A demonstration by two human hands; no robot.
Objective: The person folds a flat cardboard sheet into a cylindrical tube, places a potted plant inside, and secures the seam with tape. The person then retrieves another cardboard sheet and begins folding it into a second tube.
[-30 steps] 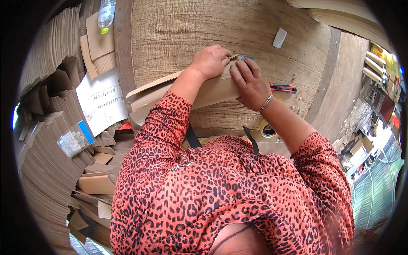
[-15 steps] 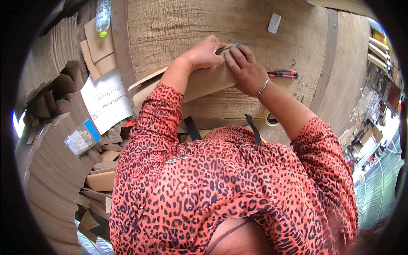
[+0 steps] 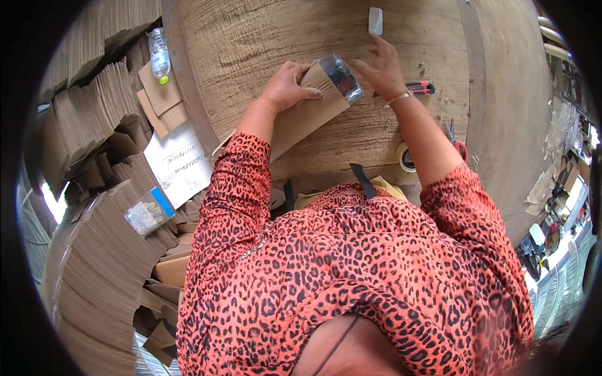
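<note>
A long brown cardboard box [image 3: 310, 119] lies slantwise on the wooden table. From its far right end sticks a dark thing in shiny clear plastic wrap [image 3: 342, 79]; what it is I cannot make out. My left hand [image 3: 291, 88] grips the box's upper part, thumb on top and fingers over the far edge. Off the box, to its right, my right hand [image 3: 381, 70] is empty with fingers apart. Its fingertips point away from me at a small white block-like piece [image 3: 375, 20], close to its near end. Beside my right wrist lies a red and black utility knife [image 3: 420, 88].
Near my right forearm are a tape roll [image 3: 406, 156] and red-handled scissors [image 3: 456, 141]. Along the left stand stacks of flat cardboard [image 3: 94, 263], with a plastic bottle [image 3: 160, 56], a written white sheet [image 3: 179, 163] and a clear blue-topped bag [image 3: 149, 212].
My right hand has let go of the box end and moved toward the white piece, uncovering the plastic-wrapped thing. My left hand still holds the box. The whole view has shifted somewhat.
</note>
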